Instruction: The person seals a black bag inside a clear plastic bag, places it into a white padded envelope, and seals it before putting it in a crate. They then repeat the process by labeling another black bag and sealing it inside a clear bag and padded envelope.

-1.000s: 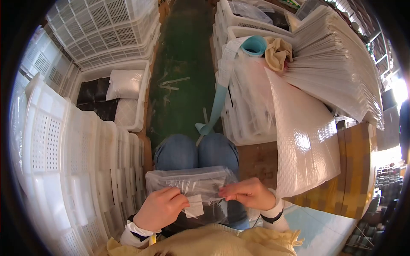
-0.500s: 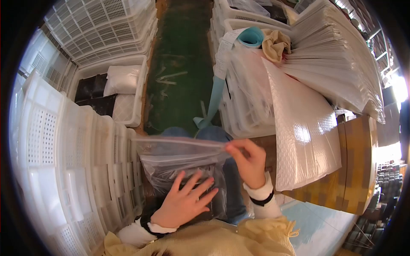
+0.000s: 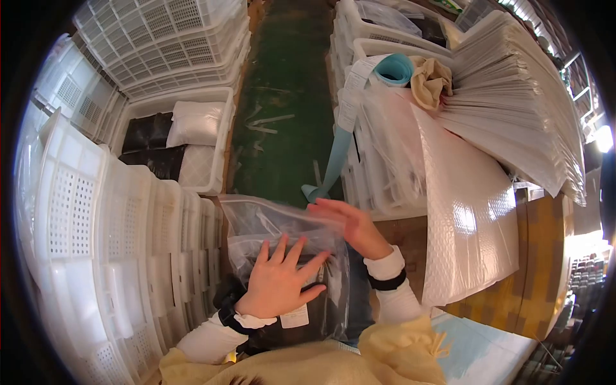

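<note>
1 cam only, head-worn; the scene is viewed from above, w/ the lens aimed fwd & down. The yellow garment (image 3: 292, 366) is seen closest, at the bottom edge. The L hand (image 3: 276, 281) & R hand (image 3: 351, 226) are shown at close range, low & approx. mid-frame. The green floor (image 3: 279, 96) is looked along lengthwise, running away to the top edge, farther off. White crates (image 3: 125, 256) are taken in at the L side, bubble mailers (image 3: 471, 212) at the R. A v. wide field is covered, w/ edges curved & corners rounded off in black.
</note>
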Available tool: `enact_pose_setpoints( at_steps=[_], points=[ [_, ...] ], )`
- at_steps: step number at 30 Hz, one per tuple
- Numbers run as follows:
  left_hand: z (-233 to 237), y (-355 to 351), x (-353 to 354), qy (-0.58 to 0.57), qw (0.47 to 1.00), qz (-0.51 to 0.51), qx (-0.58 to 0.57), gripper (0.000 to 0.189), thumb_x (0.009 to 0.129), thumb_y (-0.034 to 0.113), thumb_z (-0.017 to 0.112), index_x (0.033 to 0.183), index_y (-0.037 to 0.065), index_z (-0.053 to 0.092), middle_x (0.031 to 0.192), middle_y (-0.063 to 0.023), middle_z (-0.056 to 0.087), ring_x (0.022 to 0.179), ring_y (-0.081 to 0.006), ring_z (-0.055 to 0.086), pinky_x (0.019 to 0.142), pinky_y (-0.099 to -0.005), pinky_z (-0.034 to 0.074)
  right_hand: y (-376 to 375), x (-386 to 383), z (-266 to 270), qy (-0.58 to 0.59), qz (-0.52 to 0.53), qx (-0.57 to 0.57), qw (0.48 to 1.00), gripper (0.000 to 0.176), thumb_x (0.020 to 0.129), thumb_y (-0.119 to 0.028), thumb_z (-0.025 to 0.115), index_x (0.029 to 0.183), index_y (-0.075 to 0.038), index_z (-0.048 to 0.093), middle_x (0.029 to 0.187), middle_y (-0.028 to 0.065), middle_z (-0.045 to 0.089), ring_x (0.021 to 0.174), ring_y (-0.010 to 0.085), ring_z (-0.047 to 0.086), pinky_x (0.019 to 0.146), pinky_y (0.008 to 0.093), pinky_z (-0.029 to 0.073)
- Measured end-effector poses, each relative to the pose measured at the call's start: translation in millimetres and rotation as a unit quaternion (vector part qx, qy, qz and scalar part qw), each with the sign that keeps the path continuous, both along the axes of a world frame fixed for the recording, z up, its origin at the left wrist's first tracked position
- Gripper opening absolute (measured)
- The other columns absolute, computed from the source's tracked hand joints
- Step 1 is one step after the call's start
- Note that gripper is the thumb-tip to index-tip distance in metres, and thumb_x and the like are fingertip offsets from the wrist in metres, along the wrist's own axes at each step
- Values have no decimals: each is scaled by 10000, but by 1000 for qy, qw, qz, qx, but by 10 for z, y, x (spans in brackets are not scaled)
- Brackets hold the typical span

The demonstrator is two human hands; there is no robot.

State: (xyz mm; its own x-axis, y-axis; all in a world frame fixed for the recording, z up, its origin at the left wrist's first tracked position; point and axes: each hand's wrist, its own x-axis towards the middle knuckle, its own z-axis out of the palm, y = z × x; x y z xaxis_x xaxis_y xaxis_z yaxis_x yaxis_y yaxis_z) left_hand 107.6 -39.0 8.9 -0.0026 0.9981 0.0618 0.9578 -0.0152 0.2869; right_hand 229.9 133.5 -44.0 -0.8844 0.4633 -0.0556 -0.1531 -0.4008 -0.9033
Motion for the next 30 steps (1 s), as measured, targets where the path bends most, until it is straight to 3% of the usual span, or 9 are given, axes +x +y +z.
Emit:
enact_pose_setpoints(
  at_steps=[2,5,10,11,14,17,20,26,30],
  points=[
    [-47,23,-12,-1,1000,2,-14,594,761,513,584,1232,159,517,1204,-181,511,1132,-399,471,897,-564,370,-154,28,132,-5,6,64,998,727,699,-158,764,1321,-24,412,1234,170,530,1161,219,492,952,338,399],
    [-78,52,-80,-3,998,-16,-55,641,760,541,572,1225,106,505,1198,-153,526,1148,-380,465,919,-585,341,-155,-4,228,-102,63,314,942,771,663,-171,791,1317,-14,413,1246,152,530,1165,214,495,953,324,397],
    [-105,169,-393,-86,989,-52,-111,672,794,596,507,1265,117,475,1293,-77,491,1253,-308,392,1014,-616,196,-174,-15,136,-97,34,366,925,707,690,-183,763,1292,-8,436,1256,147,520,1134,258,518,950,329,400],
    [-84,205,-455,-112,976,-55,-179,689,823,611,457,1320,135,427,1375,-57,413,1322,-289,292,1047,-614,101,-166,-27,111,-101,29,383,918,689,701,-183,753,1289,-11,440,1255,148,519,1122,269,524,949,331,401],
    [-43,268,-534,-114,968,-66,-215,673,854,586,429,1373,163,361,1429,-53,334,1355,-287,215,1059,-604,51,-200,-69,328,-154,29,507,848,613,735,-117,718,1278,-23,450,1272,139,507,1143,230,510,944,315,400],
    [-168,312,-684,-146,958,-104,-222,641,883,548,407,1403,186,310,1466,-38,264,1382,-271,127,1065,-589,-5,-150,-103,100,-154,-66,476,863,425,783,-121,652,1179,-21,535,1122,144,598,968,271,600,837,313,463],
    [-272,345,-787,-173,956,-127,-202,603,900,511,404,1409,207,296,1483,-25,224,1392,-258,78,1067,-577,-39,-27,-161,-112,-191,-68,384,901,299,806,-89,622,1092,-10,580,976,124,655,839,235,644,740,290,489],
    [-380,453,-823,-125,975,-101,-155,647,874,554,419,1408,212,293,1495,-22,182,1386,-315,67,1066,-588,7,91,-300,-244,-153,-96,175,968,204,838,-58,590,1030,8,600,883,121,673,796,153,643,684,262,494],
    [-485,543,-829,-104,987,-16,-120,772,812,561,526,1404,128,285,1479,-98,192,1369,-347,101,1063,-562,91,51,-424,-169,-178,-94,236,951,203,845,-62,581,1029,24,593,876,115,663,768,160,647,667,258,503]
  ],
)
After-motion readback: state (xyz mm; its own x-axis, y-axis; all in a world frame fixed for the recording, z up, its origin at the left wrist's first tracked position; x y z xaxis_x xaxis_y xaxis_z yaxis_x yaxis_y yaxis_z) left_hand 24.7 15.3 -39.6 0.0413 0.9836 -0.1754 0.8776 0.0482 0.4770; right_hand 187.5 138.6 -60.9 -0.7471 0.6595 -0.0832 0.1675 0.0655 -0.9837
